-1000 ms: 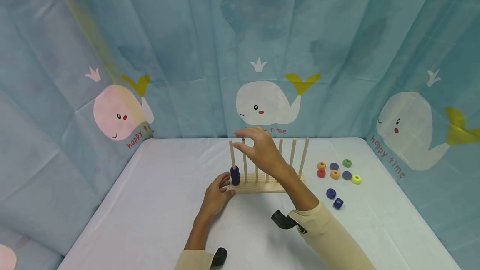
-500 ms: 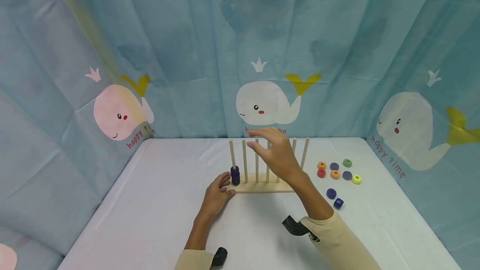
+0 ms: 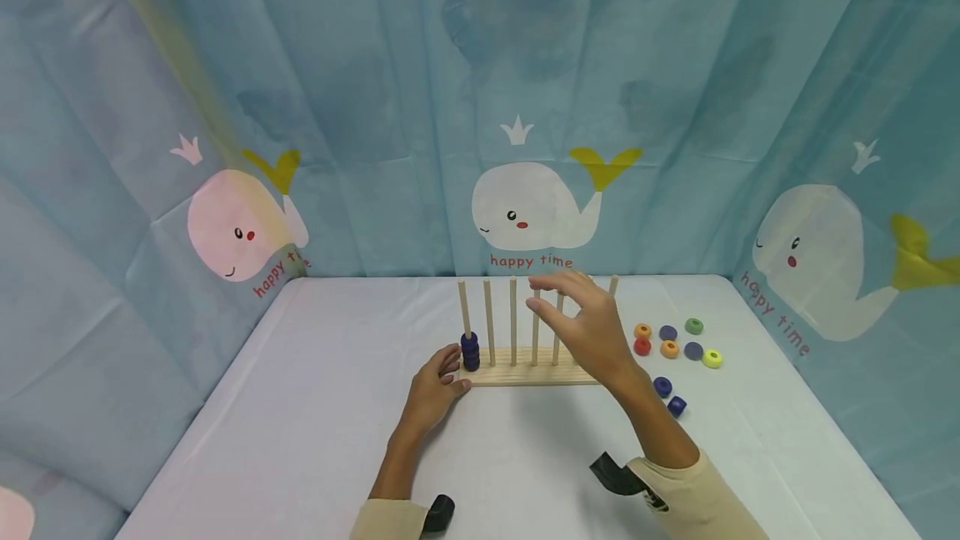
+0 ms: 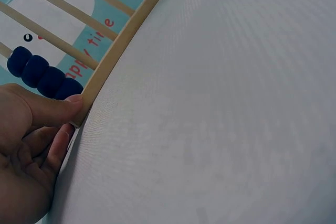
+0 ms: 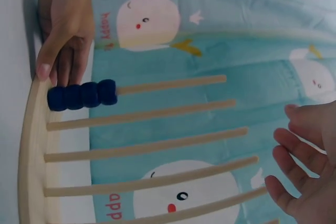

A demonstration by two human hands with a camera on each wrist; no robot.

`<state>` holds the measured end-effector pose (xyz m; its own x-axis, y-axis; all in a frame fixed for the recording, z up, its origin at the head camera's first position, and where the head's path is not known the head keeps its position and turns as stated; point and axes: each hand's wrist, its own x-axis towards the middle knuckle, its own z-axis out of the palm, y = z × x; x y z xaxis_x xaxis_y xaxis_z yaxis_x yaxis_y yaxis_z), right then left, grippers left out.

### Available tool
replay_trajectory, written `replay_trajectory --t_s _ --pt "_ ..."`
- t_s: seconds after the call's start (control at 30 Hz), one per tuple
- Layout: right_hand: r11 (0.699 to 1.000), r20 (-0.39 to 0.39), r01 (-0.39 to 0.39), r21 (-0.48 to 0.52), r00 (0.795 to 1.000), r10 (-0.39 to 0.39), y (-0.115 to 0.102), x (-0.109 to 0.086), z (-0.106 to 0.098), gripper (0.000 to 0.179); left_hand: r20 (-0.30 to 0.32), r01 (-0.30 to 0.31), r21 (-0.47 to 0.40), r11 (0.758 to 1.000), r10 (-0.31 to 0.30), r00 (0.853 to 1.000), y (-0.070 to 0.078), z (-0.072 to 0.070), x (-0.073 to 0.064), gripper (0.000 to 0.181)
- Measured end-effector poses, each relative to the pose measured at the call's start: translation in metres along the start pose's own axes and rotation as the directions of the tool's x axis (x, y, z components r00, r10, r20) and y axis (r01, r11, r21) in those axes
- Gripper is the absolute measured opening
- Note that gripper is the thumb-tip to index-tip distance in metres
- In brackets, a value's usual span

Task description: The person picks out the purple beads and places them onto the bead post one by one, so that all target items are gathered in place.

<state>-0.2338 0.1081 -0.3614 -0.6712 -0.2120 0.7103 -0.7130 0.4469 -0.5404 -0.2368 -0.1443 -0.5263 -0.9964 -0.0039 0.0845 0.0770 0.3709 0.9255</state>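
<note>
Head view: a round dark-blue bead [image 3: 662,387] lay right of the right hand [image 3: 595,330], the nearer one, fingers spread. The left hand [image 3: 431,395] gripped the pale wooden peg rack [image 3: 517,375].

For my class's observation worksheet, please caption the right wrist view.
Left hand gripping a pale wooden pegged base, four dark-blue round beads stacked on its end peg; right hand empty.

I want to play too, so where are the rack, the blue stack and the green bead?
Rack [image 3: 515,375]: head view, bare top of its base.
Blue stack [image 5: 82,96]: right wrist view, its middle.
Green bead [image 3: 693,327]: head view, its middle.
</note>
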Motion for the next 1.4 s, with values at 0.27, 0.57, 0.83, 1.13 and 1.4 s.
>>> replay_trajectory --t_s 0.27,0.57,0.83,1.13,1.4 --pt "0.999 -0.011 -0.042 0.026 0.999 0.042 0.013 -0.021 -0.012 0.029 0.001 0.005 -0.004 1.000 -0.005 1.000 0.000 0.001 0.000 0.066" --pt "0.994 -0.018 -0.109 -0.005 0.994 0.108 0.026 -0.040 -0.029 0.028 -0.001 -0.004 -0.003 1.000 0.004 1.000 0.000 -0.001 -0.001 0.066" --pt "0.988 -0.019 -0.144 -0.058 0.990 0.143 0.047 -0.056 -0.043 0.027 -0.007 0.006 -0.001 1.000 -0.006 1.000 -0.002 0.000 0.001 0.066" --pt "0.975 -0.034 -0.189 -0.113 0.982 0.186 0.063 -0.074 -0.061 0.026 0.003 0.000 -0.005 1.000 0.000 1.000 -0.001 0.000 -0.001 0.066" --pt "0.948 -0.045 -0.266 -0.176 0.964 0.262 0.076 -0.085 -0.077 0.027 -0.006 0.001 0.000 1.000 -0.001 1.000 0.000 0.000 -0.001 0.066"
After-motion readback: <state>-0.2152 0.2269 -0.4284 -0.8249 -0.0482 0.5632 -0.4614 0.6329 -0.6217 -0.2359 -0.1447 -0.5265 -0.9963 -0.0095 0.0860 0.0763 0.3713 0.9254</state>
